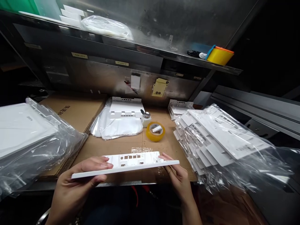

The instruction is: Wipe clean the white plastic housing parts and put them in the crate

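Observation:
A white plastic housing panel [131, 167] with a row of port cut-outs along its raised far wall is held level above the front of the workbench. My left hand [79, 176] grips its left end, fingers on top and thumb below. At the other end, my right hand [177, 175] holds the right edge, some of its fingers hidden behind the panel. Beyond the panel lies a roll of yellow tape [155, 131] with a small white piece in its centre. Another white housing [126, 107] rests on clear plastic bags [117, 126] behind.
Bagged white panels [217, 137] are stacked on the right, and a bagged white cover [25, 125] lies on the left over cardboard [72, 109]. More housings [180, 107] sit at the back right. A small pot with a metal lid [146, 118] stands beside the tape. Overhead runs a metal shelf [150, 48].

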`<action>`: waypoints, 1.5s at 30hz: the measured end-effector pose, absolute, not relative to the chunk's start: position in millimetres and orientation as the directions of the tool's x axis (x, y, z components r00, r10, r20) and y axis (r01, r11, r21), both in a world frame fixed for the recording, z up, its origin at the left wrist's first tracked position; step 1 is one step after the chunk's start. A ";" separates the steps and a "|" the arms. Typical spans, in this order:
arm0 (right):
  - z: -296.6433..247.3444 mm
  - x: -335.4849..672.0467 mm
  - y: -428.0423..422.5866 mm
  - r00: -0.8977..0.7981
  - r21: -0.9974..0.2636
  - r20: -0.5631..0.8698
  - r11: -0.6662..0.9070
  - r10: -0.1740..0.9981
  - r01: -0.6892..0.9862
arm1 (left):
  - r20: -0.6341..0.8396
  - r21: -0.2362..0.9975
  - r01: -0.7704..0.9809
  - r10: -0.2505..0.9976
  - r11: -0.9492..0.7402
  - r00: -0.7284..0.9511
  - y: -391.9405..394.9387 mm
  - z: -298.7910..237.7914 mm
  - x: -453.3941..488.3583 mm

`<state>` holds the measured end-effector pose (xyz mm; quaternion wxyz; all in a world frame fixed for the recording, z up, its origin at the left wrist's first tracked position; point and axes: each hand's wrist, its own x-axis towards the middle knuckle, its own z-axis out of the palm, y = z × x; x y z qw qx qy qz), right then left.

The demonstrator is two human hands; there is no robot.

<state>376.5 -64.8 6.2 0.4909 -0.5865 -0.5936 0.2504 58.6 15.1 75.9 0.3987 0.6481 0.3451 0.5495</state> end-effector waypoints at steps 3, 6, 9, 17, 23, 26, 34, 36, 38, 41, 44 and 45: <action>3.9 376.4 -64.6 0.167 -0.862 0.282 0.173 0.945 0.476 | 0.431 0.900 0.006 0.891 -0.436 0.145 13.1 78.3 61.3; 5.6 377.9 -60.9 0.135 -0.827 0.304 0.192 0.943 0.528 | 0.437 0.896 0.030 0.891 -0.444 0.127 13.9 76.2 59.8; 13.2 385.4 -45.2 0.043 -0.708 0.350 0.234 0.936 0.666 | 0.439 0.893 0.062 0.893 -0.446 0.098 14.0 72.5 56.4; 50.2 408.5 86.3 0.027 -0.393 0.263 0.081 0.964 0.916 | 0.454 0.886 0.160 0.745 -0.435 -0.489 30.5 57.3 75.9; 52.1 400.5 142.6 -0.039 -0.138 -0.002 0.038 0.999 0.990 | 0.488 0.846 0.311 0.863 -0.433 -0.127 55.4 22.5 70.5; 54.0 400.3 138.0 -0.053 -0.095 0.008 0.054 0.999 0.994 | 0.509 0.790 0.343 0.855 -0.509 0.096 61.0 5.8 62.5; 82.4 393.4 163.2 0.049 -0.189 0.211 -0.008 0.976 0.982 | 0.559 0.779 0.363 0.828 -0.512 -0.032 61.3 -4.0 76.8; 85.1 387.7 175.0 0.057 -0.194 0.222 -0.013 0.973 0.981 | 0.568 0.778 0.351 0.822 -0.521 -0.042 61.1 -1.8 81.2; 87.2 382.6 183.0 0.056 -0.189 0.225 -0.013 0.973 0.982 | 0.563 0.778 0.368 0.825 -0.510 -0.049 60.4 0.4 83.2; 91.6 377.7 189.6 0.047 -0.173 0.223 -0.008 0.974 0.985 | 0.535 0.790 0.372 0.844 -0.488 -0.029 57.8 3.2 83.1; 96.6 375.2 195.1 0.037 -0.158 0.203 -0.005 0.978 0.987 | 0.488 0.825 0.328 0.873 -0.460 -0.004 55.5 4.7 82.2; 97.9 374.4 196.9 0.035 -0.152 0.194 -0.005 0.980 0.988 | 0.470 0.839 0.313 0.883 -0.445 -0.005 55.1 4.7 82.0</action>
